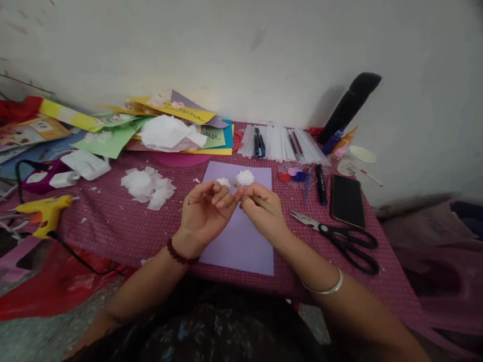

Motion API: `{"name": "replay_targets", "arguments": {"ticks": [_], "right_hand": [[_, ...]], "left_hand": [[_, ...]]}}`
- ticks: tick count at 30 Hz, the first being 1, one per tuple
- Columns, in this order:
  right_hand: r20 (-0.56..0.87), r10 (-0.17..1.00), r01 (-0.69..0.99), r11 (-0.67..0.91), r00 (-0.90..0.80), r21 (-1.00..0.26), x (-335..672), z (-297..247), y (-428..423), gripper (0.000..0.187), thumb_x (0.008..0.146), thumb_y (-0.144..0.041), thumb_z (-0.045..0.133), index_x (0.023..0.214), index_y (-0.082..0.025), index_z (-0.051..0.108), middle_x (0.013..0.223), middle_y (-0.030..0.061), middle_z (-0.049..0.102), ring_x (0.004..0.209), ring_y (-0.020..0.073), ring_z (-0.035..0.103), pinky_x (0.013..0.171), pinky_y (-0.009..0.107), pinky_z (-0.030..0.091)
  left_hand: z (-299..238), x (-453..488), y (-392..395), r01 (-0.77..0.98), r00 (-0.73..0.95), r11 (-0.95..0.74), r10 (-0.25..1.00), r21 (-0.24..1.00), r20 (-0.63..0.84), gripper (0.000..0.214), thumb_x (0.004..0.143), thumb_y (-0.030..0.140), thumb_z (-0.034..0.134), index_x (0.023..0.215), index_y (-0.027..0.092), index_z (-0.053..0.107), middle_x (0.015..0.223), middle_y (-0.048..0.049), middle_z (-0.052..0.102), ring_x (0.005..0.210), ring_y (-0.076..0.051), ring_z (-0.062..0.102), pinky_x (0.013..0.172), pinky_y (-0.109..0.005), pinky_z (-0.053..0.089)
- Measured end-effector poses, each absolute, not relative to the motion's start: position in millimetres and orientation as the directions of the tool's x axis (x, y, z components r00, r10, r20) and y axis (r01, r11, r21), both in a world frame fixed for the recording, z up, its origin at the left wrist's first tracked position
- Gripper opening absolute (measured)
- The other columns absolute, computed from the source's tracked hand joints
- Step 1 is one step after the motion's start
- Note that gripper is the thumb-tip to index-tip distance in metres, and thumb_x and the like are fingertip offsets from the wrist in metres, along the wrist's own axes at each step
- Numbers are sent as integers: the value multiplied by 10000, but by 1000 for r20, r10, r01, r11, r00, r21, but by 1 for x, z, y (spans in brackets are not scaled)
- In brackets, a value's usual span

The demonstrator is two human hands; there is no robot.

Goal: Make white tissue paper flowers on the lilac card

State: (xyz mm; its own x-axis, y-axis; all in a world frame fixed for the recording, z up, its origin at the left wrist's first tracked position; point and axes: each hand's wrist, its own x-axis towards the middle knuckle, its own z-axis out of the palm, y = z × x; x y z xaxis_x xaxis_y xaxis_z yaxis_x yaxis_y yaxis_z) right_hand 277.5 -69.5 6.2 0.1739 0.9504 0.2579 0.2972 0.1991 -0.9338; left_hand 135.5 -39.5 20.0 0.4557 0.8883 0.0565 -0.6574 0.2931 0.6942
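Observation:
My left hand (205,209) and my right hand (262,208) meet over a lilac paper sheet (239,243) on the red checked tablecloth. Both have fingers curled in a pinch, fingertips touching each other at the middle. A thin stick-like thing shows under my right fingers; what either pinch holds is too small to name. Just beyond the fingertips a white tissue flower (245,177) and a smaller white piece (223,182) lie on the sheet. A bead bracelet is on my left wrist, a silver bangle on my right.
Black scissors (341,236), a dark phone (347,200) and a black marker (321,184) lie to the right. White tissue scraps (147,186) and a yellow glue gun (46,212) lie to the left. Coloured papers (165,125) and white straws (281,143) line the wall.

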Motion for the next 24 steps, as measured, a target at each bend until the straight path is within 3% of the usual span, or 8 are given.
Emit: {"name": "replay_targets", "arguments": {"ticks": [5, 9, 16, 20, 24], "right_hand": [[267, 952, 235, 228, 152, -945, 276, 8, -71, 126, 716, -262, 506, 600, -213, 521, 569, -33, 481, 570, 119, 427, 553, 265, 343], [287, 951, 179, 264, 116, -948, 275, 10, -74, 136, 764, -284, 542, 655, -208, 564, 588, -34, 503, 580, 116, 455, 570, 259, 370], [293, 951, 122, 280, 103, -952, 277, 6, -75, 118, 817, -302, 615, 752, -203, 618, 664, -19, 569, 642, 126, 542, 634, 272, 445], [303, 947, 110, 292, 104, -950, 276, 4, -74, 96, 817, -291, 623, 765, -210, 622, 679, -18, 583, 669, 134, 561, 662, 288, 465], [272, 958, 74, 266, 89, -961, 275, 4, -74, 108, 818, -312, 623, 803, -205, 632, 694, -13, 617, 659, 129, 569, 643, 282, 467]], "left_hand": [[20, 135, -43, -693, 452, 346, 892, 632, 7, 304, 833, 309, 637, 634, 194, 437, 569, 70, 282, 476, -42, 328, 1022, -338, 542], [20, 136, -47, -735, 455, 399, 890, 549, -36, 256, 888, 266, 585, 684, 188, 451, 584, 67, 282, 481, -39, 344, 891, -227, 570], [21, 135, -47, -724, 404, 313, 915, 614, 11, 281, 940, 263, 543, 700, 185, 420, 605, 54, 257, 482, -55, 279, 593, -176, 494], [20, 134, -45, -708, 392, 288, 920, 645, 19, 335, 960, 296, 502, 663, 187, 391, 605, 48, 250, 475, -66, 216, 559, -187, 456], [19, 134, -44, -743, 377, 315, 926, 590, -19, 314, 980, 255, 452, 677, 182, 419, 602, 49, 239, 475, -74, 192, 527, -167, 420]]}}
